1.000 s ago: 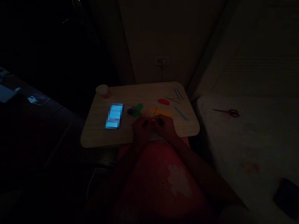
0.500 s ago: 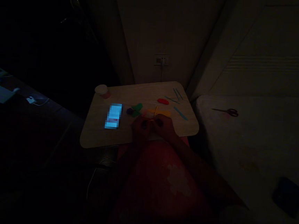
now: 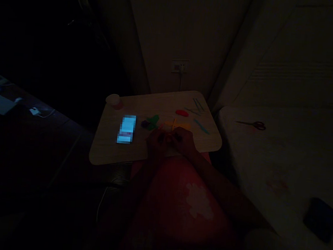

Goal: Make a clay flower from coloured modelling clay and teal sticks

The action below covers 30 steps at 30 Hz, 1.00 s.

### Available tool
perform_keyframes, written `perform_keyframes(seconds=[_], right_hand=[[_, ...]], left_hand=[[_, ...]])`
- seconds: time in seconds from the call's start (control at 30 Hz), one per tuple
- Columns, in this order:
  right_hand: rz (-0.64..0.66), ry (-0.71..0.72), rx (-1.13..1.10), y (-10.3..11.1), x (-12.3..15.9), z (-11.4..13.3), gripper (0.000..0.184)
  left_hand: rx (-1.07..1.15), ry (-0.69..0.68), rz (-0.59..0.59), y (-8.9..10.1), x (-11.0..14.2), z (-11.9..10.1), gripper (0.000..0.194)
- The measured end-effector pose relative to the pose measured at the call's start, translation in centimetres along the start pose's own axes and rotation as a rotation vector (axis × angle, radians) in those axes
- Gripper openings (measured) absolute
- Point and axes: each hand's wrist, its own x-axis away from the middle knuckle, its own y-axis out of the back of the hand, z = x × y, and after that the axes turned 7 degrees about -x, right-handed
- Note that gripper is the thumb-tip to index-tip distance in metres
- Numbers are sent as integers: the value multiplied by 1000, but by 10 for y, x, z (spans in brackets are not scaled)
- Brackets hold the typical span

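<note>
Both hands meet over the near edge of a small wooden-topped table (image 3: 141, 150). My left hand (image 3: 156, 143) is closed, its fingertips pinched toward the other hand. Just right of it, my right hand (image 3: 184, 140) is closed too. A small orange piece shows dimly between the fingertips; darkness hides its exact shape. Flat orange-yellow pieces (image 3: 183, 125) lie right behind the hands, with a thin yellow strip (image 3: 174, 121) across them. To the left are a green leaf-like shape (image 3: 153, 120) and a dark purple lump (image 3: 144, 124). A red oval piece (image 3: 182, 113) lies farther back.
A glowing phone (image 3: 127, 129) lies on the left of the table, with a paper cup (image 3: 115, 101) behind it. Thin blue-green sticks (image 3: 198, 104) and a blue-green tool (image 3: 201, 126) lie at right. Scissors (image 3: 254, 125) rest on a pale surface beyond. The room is very dark.
The fingers have shifted slightly, and the orange piece between them shows less brightly. The whole picture is a little darker; the things on the table stay put.
</note>
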Motion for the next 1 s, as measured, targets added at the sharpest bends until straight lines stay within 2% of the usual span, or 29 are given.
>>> perform_keyframes(seconds=[0.17,0.4,0.67,0.87,1.0], right_hand=[[-13,-9,-30,0,0,5,19],[-29,-39,-29,0,1,0,16],[-14,-65,-59,-2,1,1,18],[-20,-33,-24,-1,1,-2,11],[-6,3,0,0,0,-2,10]], left_hand=[[37,31,-30,-1,0,-1,13],[39,-37,9,0,-1,-4,15],[55,61,-43,-1,1,1,8],[104,51,-2,-2,2,1,14],[74,29,18,-2,1,0,10]])
